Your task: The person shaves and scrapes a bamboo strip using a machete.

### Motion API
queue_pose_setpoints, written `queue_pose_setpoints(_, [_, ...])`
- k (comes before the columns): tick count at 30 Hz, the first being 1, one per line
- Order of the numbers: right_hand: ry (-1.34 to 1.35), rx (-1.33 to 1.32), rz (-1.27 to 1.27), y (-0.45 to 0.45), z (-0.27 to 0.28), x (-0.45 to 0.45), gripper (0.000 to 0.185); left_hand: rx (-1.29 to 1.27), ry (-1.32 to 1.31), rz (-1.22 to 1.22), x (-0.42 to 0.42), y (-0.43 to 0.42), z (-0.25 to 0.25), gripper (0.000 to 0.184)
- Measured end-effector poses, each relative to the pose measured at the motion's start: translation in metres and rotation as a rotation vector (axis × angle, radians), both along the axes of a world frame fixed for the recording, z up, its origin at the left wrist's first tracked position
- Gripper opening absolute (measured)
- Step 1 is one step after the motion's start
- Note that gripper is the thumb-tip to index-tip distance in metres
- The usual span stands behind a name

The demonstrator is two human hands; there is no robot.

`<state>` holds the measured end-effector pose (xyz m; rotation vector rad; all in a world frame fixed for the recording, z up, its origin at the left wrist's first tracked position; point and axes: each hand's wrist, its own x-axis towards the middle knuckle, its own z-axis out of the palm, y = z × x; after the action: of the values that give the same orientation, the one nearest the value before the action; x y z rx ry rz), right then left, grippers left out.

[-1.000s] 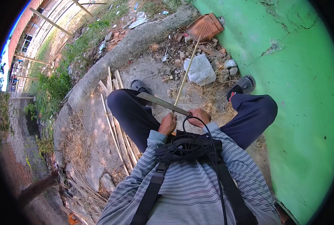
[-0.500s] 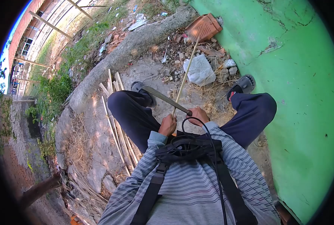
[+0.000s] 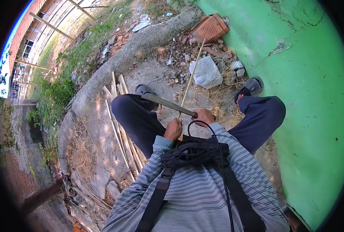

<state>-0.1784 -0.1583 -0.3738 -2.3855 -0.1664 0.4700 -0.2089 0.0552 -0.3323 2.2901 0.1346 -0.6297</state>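
Note:
My left hand (image 3: 173, 129) is closed around the near end of a long, thin bamboo strip (image 3: 192, 77), which runs forward towards an orange clay block by the wall. My right hand (image 3: 203, 117) grips the dark handle of a machete (image 3: 168, 104). Its blade points left and lies across the strip, close to my left hand; whether the edge touches the strip I cannot tell. Beside my left leg, several pale bamboo strips (image 3: 122, 131) lie on the ground.
A green wall (image 3: 311, 100) rises on the right. Ahead are a white stone block (image 3: 206, 72), rubble and the orange clay block (image 3: 210, 28). A thick grey root or kerb (image 3: 137, 46) curves across the left. My feet (image 3: 253, 87) stand apart, knees bent.
The machete blade has turned slightly, showing more of its flat side, and its tip sits a little lower. My left hand and the strip have hardly moved.

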Motion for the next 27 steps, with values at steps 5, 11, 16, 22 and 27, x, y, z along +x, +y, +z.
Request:
queue_pose_setpoints(5, [0.000, 0.009, -0.046, -0.001, 0.001, 0.005, 0.027, 0.019, -0.017, -0.020, 0.001, 0.001, 0.001, 0.036])
queue_pose_setpoints(11, [-0.063, 0.029, -0.076, -0.001, -0.011, 0.010, 0.024, 0.045, -0.034, -0.043, 0.000, 0.000, 0.010, 0.036])
queue_pose_setpoints(16, [-0.013, -0.002, -0.018, -0.005, -0.005, 0.012, 0.027, 0.017, -0.002, -0.020, 0.001, -0.002, 0.018, 0.035])
queue_pose_setpoints(22, [0.006, -0.013, -0.084, -0.006, -0.003, 0.018, 0.028, 0.041, -0.054, -0.108, -0.007, 0.003, 0.017, 0.034])
queue_pose_setpoints(27, [-0.034, 0.000, -0.056, -0.006, -0.002, 0.011, 0.028, -0.004, -0.022, -0.071, -0.007, -0.001, 0.018, 0.033])
